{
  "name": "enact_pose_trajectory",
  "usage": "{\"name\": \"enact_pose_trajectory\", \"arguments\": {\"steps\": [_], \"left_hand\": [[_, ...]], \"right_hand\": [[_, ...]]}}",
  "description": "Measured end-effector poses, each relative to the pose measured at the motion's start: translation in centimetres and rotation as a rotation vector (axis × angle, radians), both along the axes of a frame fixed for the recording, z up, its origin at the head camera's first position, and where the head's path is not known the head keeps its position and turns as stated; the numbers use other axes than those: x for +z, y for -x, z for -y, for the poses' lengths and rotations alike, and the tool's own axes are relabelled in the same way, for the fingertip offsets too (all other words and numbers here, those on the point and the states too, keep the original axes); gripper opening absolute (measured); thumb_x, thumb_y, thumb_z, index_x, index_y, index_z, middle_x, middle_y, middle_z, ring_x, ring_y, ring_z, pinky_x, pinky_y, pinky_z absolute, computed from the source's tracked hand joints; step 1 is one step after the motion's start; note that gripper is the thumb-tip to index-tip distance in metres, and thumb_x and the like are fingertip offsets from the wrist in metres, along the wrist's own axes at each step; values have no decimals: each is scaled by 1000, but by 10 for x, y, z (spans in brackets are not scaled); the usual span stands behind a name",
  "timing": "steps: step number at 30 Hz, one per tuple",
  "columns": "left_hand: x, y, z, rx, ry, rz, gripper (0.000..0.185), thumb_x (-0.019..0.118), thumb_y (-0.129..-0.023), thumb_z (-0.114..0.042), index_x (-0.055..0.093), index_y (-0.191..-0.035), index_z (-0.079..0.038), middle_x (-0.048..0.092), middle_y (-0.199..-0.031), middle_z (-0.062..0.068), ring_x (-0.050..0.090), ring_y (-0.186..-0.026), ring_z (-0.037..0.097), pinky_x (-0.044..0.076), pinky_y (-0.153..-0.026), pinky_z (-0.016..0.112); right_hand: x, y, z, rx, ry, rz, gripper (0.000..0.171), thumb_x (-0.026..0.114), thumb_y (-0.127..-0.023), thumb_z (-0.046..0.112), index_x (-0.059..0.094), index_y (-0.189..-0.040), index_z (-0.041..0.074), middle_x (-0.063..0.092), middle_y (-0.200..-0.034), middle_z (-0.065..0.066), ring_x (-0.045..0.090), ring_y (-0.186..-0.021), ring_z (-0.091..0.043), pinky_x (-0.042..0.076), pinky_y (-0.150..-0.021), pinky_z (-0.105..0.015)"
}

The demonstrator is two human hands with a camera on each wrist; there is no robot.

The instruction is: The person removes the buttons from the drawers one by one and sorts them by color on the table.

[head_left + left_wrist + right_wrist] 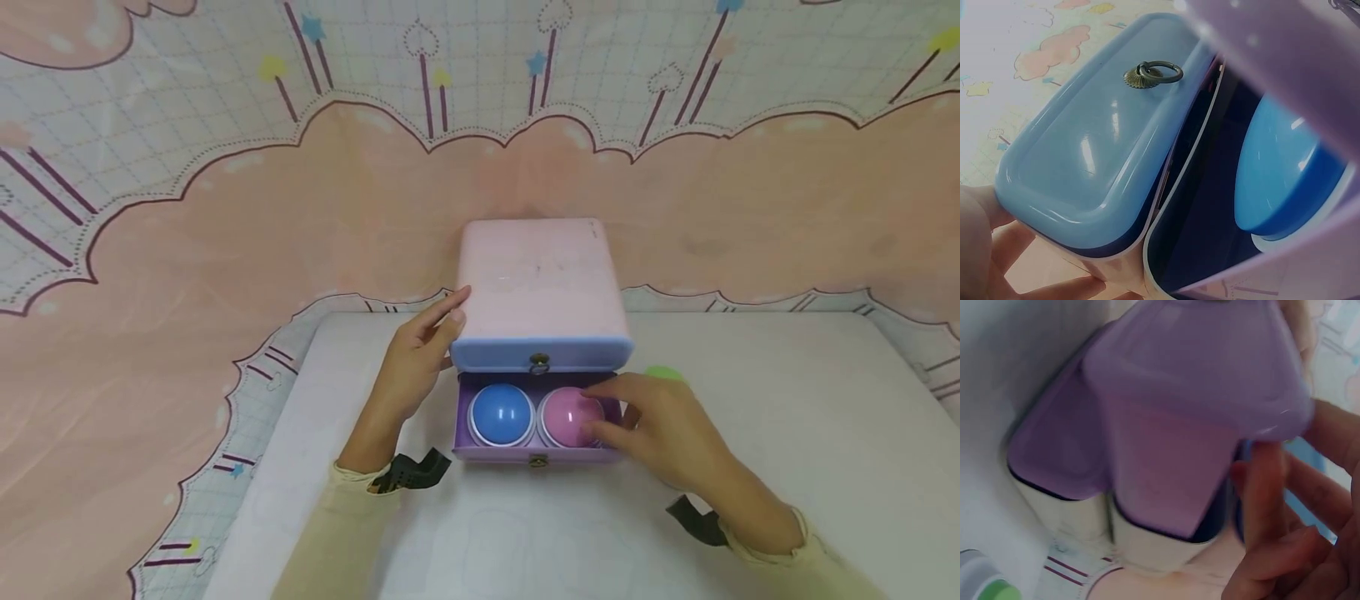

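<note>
A small pink plastic drawer chest (542, 283) stands near the middle of the white tabletop (787, 433), close to its far edge, where a pink and pastel patterned cloth backdrop (225, 208) rises behind it. Its upper drawer, with a pale blue glossy front (542, 352) and a small brass ring pull (539, 363), sits closed. The lower purple drawer (537, 454) is pulled out toward the person and holds two domed capsule balls side by side: a blue dome with a white rim (502, 414) on the left and a pink dome with a white rim (570, 415) on the right, the two just touching.

The left hand (417, 362) rests against the left side of the chest, fingers straight and laid along the pink wall beside the blue front; in the left wrist view the fingertips (997, 244) press under the corner of the blue drawer front (1094, 144), gripping nothing. The right hand (660, 421) lies over the right end of the open purple drawer, its fingers curled round the pink dome. The right wrist view is blurred, showing mostly purple plastic (1166, 425).

A small green round piece (663, 372) shows just behind the right hand, by the chest's right side. Dark straps (411, 473) sit at both wrists over cream sleeves (330, 533).
</note>
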State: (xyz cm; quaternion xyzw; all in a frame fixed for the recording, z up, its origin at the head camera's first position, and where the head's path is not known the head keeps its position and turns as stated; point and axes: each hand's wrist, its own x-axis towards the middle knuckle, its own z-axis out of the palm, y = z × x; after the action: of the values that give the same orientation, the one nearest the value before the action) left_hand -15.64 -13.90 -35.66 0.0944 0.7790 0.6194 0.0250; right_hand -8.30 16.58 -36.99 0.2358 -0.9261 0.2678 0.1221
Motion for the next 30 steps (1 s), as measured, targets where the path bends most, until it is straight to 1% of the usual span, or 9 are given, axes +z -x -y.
{"name": "enact_pose_trajectory", "arguments": {"steps": [3,6,9,12,16,20,24,27,30], "left_hand": [[0,0,-1,-7,-5,-7,45,55,-104,-46,53,-148,-39,44,-160,-7,52,-141,28,57,-96,51],[0,0,-1,-6,-1,-15,45,55,-104,-47,53,-148,-39,44,-160,-8,51,-141,27,57,-96,51],[0,0,-1,-2,3,-17,45,55,-104,-47,53,-148,-39,44,-160,-8,52,-141,28,57,-96,51],[-1,0,0,0,7,-14,45,55,-104,-47,52,-148,-39,44,-160,-8,51,-142,28,57,-96,51],[-2,0,0,-4,1,-12,45,55,-105,-45,52,-149,-38,43,-160,-7,51,-142,29,57,-96,52],[-1,0,-1,-16,-15,-12,45,55,-105,-43,53,-149,-37,43,-160,-6,52,-141,29,57,-96,52],[0,0,-1,-5,-4,-9,44,56,-104,-45,53,-148,-39,44,-160,-6,54,-139,28,58,-95,51],[1,0,-1,2,2,-7,44,56,-104,-45,53,-148,-39,44,-160,-6,54,-139,29,58,-95,51],[0,-1,-1,1,-7,-1,44,56,-104,-44,53,-148,-38,43,-160,-6,53,-140,29,57,-95,51]], "right_hand": [[-5,8,-2,31,-10,17,39,92,-74,29,80,-109,18,74,-86,9,48,-61,0,44,-55,-19],[-7,14,-2,41,-40,68,46,94,-71,33,79,-112,20,77,-96,9,50,-65,-4,45,-59,-21],[-8,18,0,49,-74,145,52,95,-69,32,78,-117,20,77,-109,7,62,-79,-9,55,-71,-27],[-10,21,1,57,-102,201,57,96,-69,28,76,-121,21,76,-117,6,69,-100,-14,59,-87,-38],[-13,24,2,68,-143,232,62,96,-69,28,74,-126,24,75,-121,5,70,-110,-18,58,-94,-44],[-15,25,0,86,-181,201,63,95,-70,33,73,-128,27,75,-120,6,70,-107,-16,59,-91,-41],[-18,26,-3,111,-198,122,63,93,-72,37,73,-129,23,77,-115,4,70,-94,-11,59,-80,-33],[-22,26,-4,123,-204,81,63,92,-74,38,72,-131,21,77,-114,2,69,-89,-10,57,-75,-31],[-24,27,-4,127,-207,71,63,91,-74,40,71,-131,21,77,-115,2,71,-93,-11,58,-77,-32]]}}
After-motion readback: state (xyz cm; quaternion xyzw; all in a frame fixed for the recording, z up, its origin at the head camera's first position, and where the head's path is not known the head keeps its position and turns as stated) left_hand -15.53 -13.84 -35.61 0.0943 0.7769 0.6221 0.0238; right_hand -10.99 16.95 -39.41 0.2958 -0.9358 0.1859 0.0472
